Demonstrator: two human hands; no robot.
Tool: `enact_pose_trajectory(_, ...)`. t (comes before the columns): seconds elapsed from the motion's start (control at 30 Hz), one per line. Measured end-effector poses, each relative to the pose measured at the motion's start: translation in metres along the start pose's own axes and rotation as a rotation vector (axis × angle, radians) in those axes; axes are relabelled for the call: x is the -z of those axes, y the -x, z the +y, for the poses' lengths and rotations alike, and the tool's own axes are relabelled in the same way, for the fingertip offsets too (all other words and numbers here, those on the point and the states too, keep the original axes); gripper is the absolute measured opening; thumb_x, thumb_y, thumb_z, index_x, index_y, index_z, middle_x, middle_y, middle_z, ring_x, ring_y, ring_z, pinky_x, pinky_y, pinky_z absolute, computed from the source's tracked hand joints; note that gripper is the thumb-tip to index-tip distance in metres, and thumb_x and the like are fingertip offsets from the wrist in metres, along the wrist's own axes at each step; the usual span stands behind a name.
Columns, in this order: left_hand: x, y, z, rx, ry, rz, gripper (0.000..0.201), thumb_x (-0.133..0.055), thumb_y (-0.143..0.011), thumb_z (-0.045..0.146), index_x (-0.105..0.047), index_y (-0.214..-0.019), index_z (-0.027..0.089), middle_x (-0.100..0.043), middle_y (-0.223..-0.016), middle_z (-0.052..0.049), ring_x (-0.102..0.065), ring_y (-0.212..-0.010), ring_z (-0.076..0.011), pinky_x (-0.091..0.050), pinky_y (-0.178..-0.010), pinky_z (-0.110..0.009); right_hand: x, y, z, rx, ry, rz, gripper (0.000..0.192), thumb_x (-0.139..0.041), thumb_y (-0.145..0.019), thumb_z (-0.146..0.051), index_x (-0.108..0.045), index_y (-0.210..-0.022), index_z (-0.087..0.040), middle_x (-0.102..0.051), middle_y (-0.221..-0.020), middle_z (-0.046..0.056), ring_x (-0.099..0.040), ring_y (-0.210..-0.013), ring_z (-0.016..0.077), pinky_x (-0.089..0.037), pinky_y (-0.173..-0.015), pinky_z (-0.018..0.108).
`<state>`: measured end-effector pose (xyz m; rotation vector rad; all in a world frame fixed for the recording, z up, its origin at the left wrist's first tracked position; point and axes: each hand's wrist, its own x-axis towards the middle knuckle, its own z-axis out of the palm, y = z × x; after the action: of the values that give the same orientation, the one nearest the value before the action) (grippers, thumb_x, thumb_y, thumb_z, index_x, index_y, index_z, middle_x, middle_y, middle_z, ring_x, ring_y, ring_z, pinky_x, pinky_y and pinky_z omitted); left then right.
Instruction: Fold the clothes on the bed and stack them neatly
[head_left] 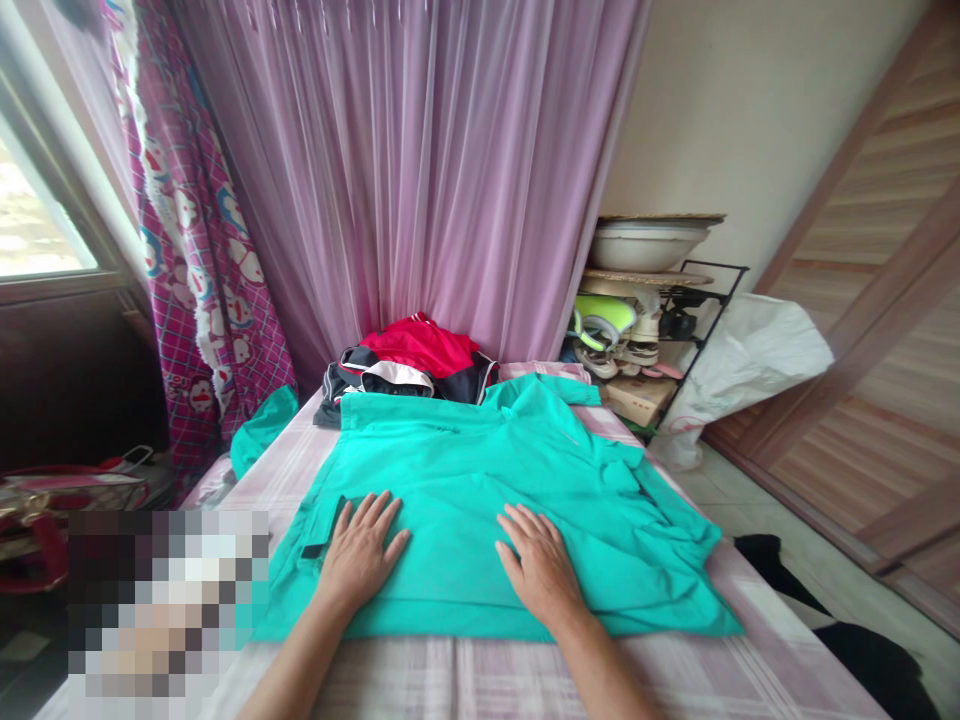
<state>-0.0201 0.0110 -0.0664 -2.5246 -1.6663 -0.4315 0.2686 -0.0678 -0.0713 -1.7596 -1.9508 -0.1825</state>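
A turquoise jacket [450, 470] lies spread out on a table with a pink and white checked cloth [420, 680]. One of its sleeves hangs over the left edge of the table, and creases run across its right part. My left hand [364, 545] rests flat on the jacket, fingers spread, beside a dark strip [322, 545] at the left. Flat on the fabric near the front lies my right hand [540, 560], its fingers also apart. Neither hand grips anything.
Behind the jacket sits a pile of red and dark clothes [424, 350], against a purple curtain [420, 180]. A rack with shoes [637, 350] and a white basin [649, 245] stands right, near a white bag [750, 350]. A pixelated patch covers the lower left.
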Motion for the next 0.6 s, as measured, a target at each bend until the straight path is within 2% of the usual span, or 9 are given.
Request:
enact_pose_trajectory(0.17, -0.0006, 0.0004, 0.0001, -0.007, 0.002, 0.02, 0.056, -0.04, -0.094, 0.058, -0.054, -0.14, 0.03, -0.053, -0.147, -0.004, -0.043, -0.14, -0.0287, -0.024, -0.119, -0.054, -0.0006, 0.0, 0.0014, 0.016, 0.015, 0.011, 0.034, -0.048, -0.095, -0.028, -0.066, -0.124, -0.025, -0.064, -0.134, 0.007, -0.054, -0.127, 0.0237, -0.037, -0.109, 0.045)
enact_pose_trajectory(0.43, 0.003, -0.0004, 0.0021, 0.005, -0.006, -0.017, 0.057, -0.038, -0.094, 0.058, -0.053, -0.141, 0.028, -0.051, -0.148, -0.004, -0.042, -0.141, -0.029, -0.024, -0.119, -0.054, 0.0001, -0.0004, -0.0001, 0.004, 0.015, 0.003, 0.034, -0.047, -0.096, -0.027, -0.066, -0.123, -0.024, -0.064, -0.134, 0.007, -0.054, -0.127, 0.0236, -0.037, -0.109, 0.045)
enact_pose_trajectory(0.6, 0.0005, 0.0005, 0.0009, 0.003, 0.007, 0.012, 0.056, -0.04, -0.094, 0.058, -0.053, -0.14, 0.03, -0.052, -0.148, -0.004, -0.042, -0.14, -0.0286, -0.024, -0.119, -0.053, 0.001, -0.0006, 0.0001, 0.008, 0.005, 0.001, 0.034, -0.047, -0.096, -0.028, -0.066, -0.124, -0.024, -0.063, -0.134, 0.007, -0.053, -0.128, 0.0245, -0.038, -0.109, 0.046)
